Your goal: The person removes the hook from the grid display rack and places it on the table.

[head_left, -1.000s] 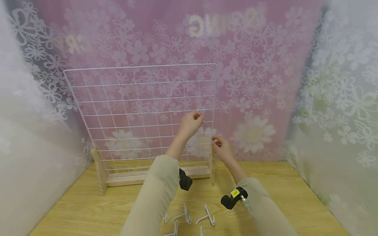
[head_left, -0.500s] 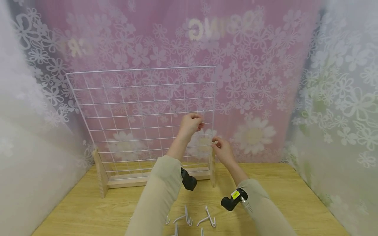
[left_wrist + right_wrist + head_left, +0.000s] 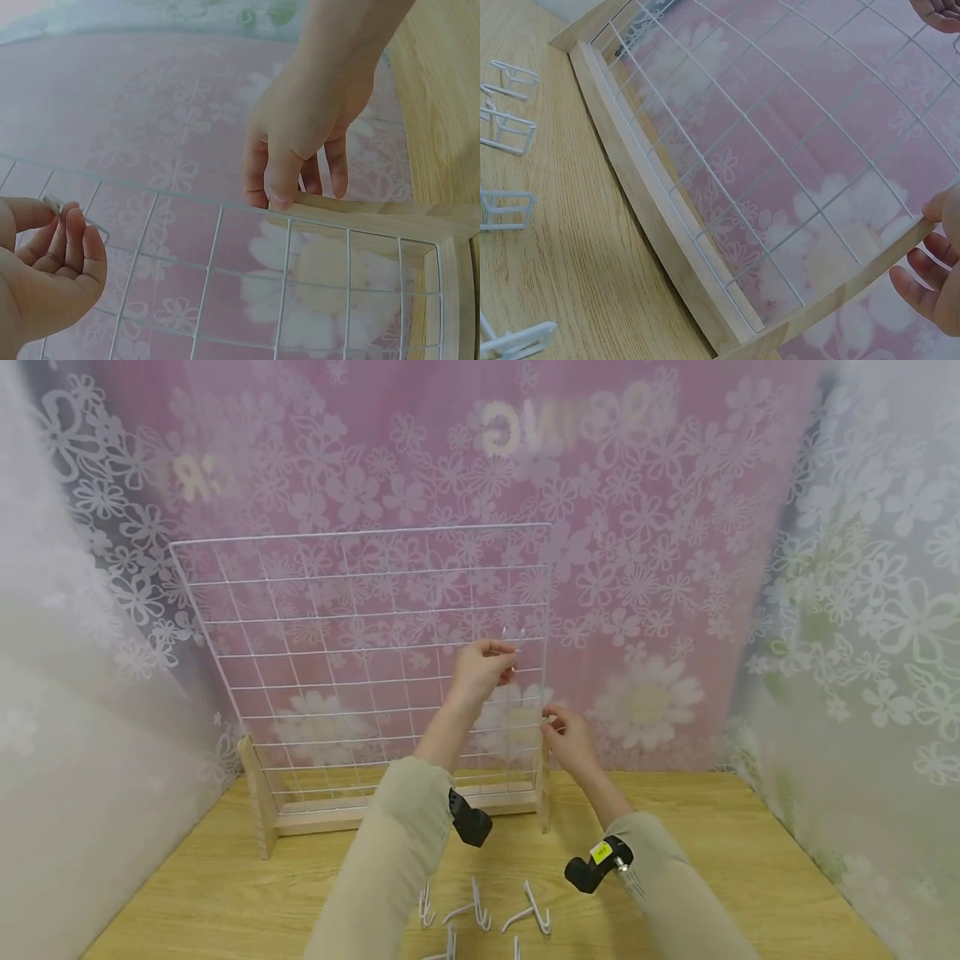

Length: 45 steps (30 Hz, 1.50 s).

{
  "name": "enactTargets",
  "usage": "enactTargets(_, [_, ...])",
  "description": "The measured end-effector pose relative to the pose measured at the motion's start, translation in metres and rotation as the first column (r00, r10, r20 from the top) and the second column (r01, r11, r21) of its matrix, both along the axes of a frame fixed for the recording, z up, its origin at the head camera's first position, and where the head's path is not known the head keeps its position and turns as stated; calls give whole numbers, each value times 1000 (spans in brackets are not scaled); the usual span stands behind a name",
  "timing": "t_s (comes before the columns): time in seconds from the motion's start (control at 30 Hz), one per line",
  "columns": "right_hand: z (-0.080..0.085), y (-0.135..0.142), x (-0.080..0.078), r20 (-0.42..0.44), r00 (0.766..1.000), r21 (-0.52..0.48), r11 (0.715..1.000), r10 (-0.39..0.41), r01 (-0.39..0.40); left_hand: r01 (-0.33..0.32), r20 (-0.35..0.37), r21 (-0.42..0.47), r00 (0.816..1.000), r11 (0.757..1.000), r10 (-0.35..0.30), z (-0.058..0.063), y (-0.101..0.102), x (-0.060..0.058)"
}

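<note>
In the head view my left hand (image 3: 480,675) is in front of the right part of a white wire grid panel (image 3: 345,652). Its thumb and fingers pinch a white wire hook (image 3: 522,633), whose two prong tips show just above a horizontal wire. Much of the hook is hidden by the fingers. Lower down, my right hand (image 3: 573,743) holds the panel's right edge by the top of the wooden upright (image 3: 543,785). The left wrist view shows its thumb and fingers on either side of that edge (image 3: 281,210).
Several white wire hooks (image 3: 532,910) lie on the wood-grain table (image 3: 675,852) near me. A wooden crossbar (image 3: 322,821) joins the stand's uprights. Behind the panel hangs a pink floral curtain (image 3: 645,568), with pale floral sheets (image 3: 885,652) at both sides.
My left hand has lifted the wire hook slightly, so its prongs stand higher against the panel's wire. The right hand keeps its place on the edge. The head view has shifted a little.
</note>
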State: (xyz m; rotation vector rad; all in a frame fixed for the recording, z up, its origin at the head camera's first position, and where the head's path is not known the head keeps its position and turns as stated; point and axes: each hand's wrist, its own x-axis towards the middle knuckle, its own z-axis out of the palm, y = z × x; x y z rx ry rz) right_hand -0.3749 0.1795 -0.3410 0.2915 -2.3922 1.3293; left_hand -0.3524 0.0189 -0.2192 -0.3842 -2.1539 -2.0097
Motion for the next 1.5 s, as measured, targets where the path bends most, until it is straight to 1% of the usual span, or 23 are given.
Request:
enactTargets(0.2, [0,-1,1,-11,1000,5,1000,3,-3,32,-47,-45,998,999,-34,-3,-12,9])
enactTargets(0.37, [0,-1,2,-11,1000,-5,1000,16,-16,24,-67,-71,997,997,-29,-10,-25,12])
enactTargets(0.63, [2,2,0,-10,1000,6,1000,9,-9,-12,-65,-134,998,991,3,-24,-46,15])
enactTargets(0.8, [1,3,-2,-19,1000,23,1000,0,0,-11,-45,-137,999,991,5,-30,-56,19])
enactTargets(1.03, [-1,1,-2,-3,1000,14,1000,8,-8,-2,-24,-150,1000,989,-1,-36,-67,24])
enactTargets(1.17, [0,1,-2,5,1000,5,1000,6,-6,4,-24,-157,1000,988,-8,-38,-73,28])
enactTargets(1.37, [0,0,-1,4,1000,6,1000,6,-6,-15,-26,-188,1000,982,10,-43,-81,33])
enactTargets(1.5, [0,0,-1,2,1000,2,1000,4,-4,-19,-28,-194,1000,981,14,-47,-86,35])
